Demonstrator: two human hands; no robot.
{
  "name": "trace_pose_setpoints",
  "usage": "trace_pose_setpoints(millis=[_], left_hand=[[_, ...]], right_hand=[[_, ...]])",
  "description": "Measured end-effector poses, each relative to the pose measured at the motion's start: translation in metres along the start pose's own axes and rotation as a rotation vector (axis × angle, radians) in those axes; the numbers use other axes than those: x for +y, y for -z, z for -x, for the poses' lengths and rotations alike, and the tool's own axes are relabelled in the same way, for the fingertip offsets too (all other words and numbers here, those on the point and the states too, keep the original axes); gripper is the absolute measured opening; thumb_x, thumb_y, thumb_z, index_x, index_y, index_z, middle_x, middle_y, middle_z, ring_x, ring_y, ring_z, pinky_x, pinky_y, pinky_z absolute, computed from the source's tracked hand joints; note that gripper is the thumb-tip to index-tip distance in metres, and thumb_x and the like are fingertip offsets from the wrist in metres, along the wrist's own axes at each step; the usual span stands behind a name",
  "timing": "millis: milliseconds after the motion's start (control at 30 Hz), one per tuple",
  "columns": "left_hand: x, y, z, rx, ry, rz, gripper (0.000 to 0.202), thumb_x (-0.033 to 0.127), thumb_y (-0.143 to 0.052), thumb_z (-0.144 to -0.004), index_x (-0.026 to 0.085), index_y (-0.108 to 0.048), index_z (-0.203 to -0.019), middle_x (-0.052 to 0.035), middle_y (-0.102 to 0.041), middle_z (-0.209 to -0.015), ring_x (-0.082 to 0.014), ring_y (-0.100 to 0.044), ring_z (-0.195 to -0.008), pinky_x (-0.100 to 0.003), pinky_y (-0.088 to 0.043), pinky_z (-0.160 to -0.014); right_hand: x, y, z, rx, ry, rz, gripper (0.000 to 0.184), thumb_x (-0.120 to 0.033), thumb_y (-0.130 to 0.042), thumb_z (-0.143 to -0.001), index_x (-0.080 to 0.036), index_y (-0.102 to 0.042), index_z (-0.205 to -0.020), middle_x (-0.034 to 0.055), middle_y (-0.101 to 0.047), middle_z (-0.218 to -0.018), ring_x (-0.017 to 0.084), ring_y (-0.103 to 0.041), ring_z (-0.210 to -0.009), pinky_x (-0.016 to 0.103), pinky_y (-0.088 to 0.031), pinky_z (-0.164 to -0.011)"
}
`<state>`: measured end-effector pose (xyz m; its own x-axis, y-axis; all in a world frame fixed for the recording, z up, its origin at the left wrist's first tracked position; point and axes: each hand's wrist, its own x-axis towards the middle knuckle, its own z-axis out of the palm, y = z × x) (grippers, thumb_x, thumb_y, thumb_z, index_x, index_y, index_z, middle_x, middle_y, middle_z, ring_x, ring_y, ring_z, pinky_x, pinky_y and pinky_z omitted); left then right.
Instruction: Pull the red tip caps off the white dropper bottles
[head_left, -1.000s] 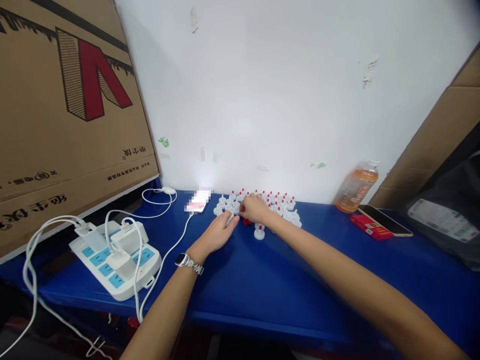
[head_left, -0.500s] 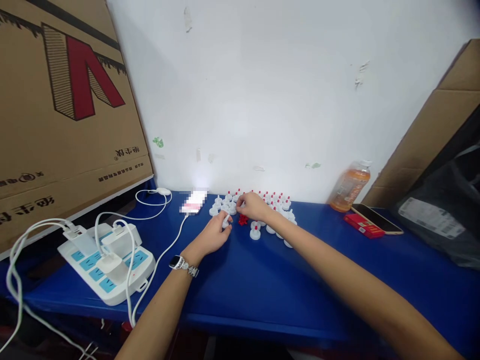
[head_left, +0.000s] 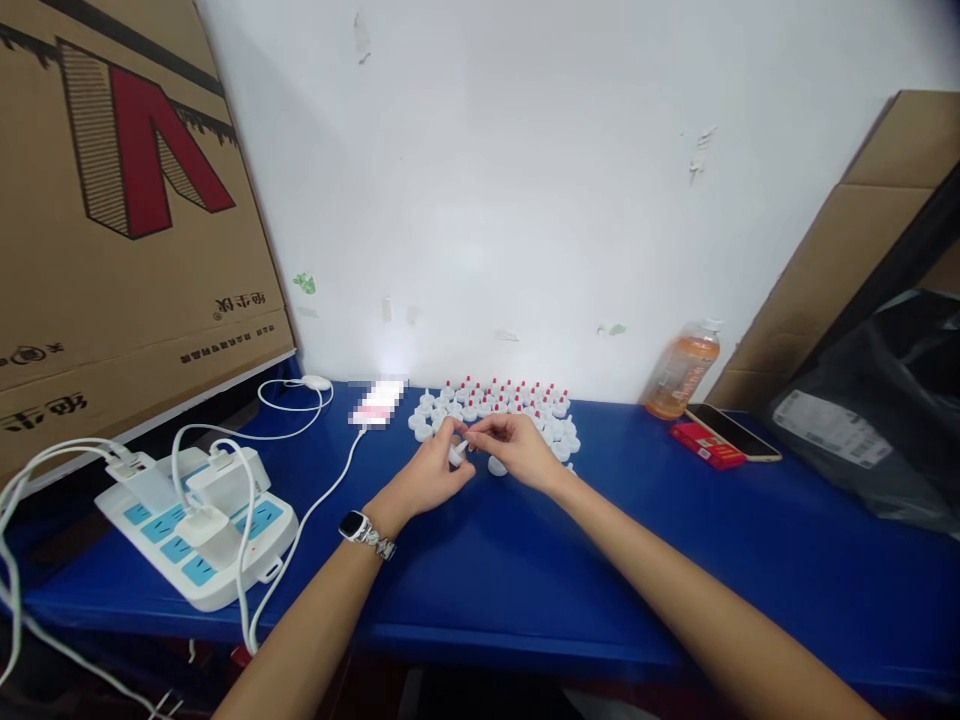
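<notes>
My left hand (head_left: 429, 472) is closed around a white nozzle cap (head_left: 457, 455), its narrow spout pointing up and to the right. At that spout's tip, my right hand (head_left: 519, 452) has thumb and fingers pinched together; whatever is between them is too small and hidden to make out. Behind both hands stand several white nozzle caps with red tips (head_left: 516, 398), packed close together. White caps without red tips (head_left: 424, 424) are grouped on the left, and more (head_left: 566, 440) stand to the right. Another white cap (head_left: 496, 466) is partly covered by my right hand.
A power strip (head_left: 202, 540) with plugs and white cables lies left on the blue table (head_left: 525, 580). A lit, blurred-out device (head_left: 379, 402) is charging near the wall. On the right are an orange drink bottle (head_left: 682, 372), a red box (head_left: 709, 446) and a phone (head_left: 735, 432).
My right hand has moved from among the caps toward my left hand and now meets the spout of the held cap. The view has shifted slightly to the right.
</notes>
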<state>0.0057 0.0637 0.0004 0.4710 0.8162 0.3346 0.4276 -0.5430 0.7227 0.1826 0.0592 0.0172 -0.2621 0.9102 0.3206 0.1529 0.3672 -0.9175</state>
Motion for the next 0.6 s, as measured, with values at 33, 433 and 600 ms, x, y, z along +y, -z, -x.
trace_pose_setpoints(millis=[33, 433, 600], left_hand=[[0.001, -0.001, 0.000, -0.008, -0.011, 0.007, 0.028, 0.019, -0.053, -0.081, 0.021, -0.046, -0.107, 0.0021, -0.060, -0.081, -0.0132, -0.055, -0.065, -0.025, -0.042, -0.063], [0.005, -0.006, 0.002, 0.003, 0.000, -0.082, 0.065, 0.035, -0.048, -0.094, 0.015, -0.020, -0.150, -0.0101, -0.066, -0.101, -0.0189, -0.064, -0.075, -0.034, -0.049, -0.079], [0.000, 0.000, -0.003, 0.091, -0.012, -0.075, 0.070, 0.037, -0.051, -0.093, 0.020, -0.017, -0.152, -0.0108, -0.064, -0.110, -0.0207, -0.065, -0.086, -0.035, -0.050, -0.085]], right_hand=[[0.000, -0.001, 0.001, 0.010, -0.001, -0.030, 0.030, -0.047, -0.071, -0.078, -0.018, -0.072, -0.084, 0.0044, -0.072, -0.079, 0.016, -0.064, -0.070, 0.027, -0.049, -0.065], [0.010, -0.017, -0.001, 0.115, 0.078, -0.097, 0.032, -0.046, -0.071, -0.077, -0.021, -0.053, -0.068, -0.0013, -0.060, -0.067, 0.014, -0.058, -0.063, 0.027, -0.047, -0.062], [-0.004, -0.013, -0.017, 0.055, 0.118, 0.062, 0.023, -0.039, -0.065, -0.080, -0.021, -0.052, -0.072, -0.0012, -0.061, -0.068, 0.014, -0.057, -0.063, 0.026, -0.046, -0.060]])
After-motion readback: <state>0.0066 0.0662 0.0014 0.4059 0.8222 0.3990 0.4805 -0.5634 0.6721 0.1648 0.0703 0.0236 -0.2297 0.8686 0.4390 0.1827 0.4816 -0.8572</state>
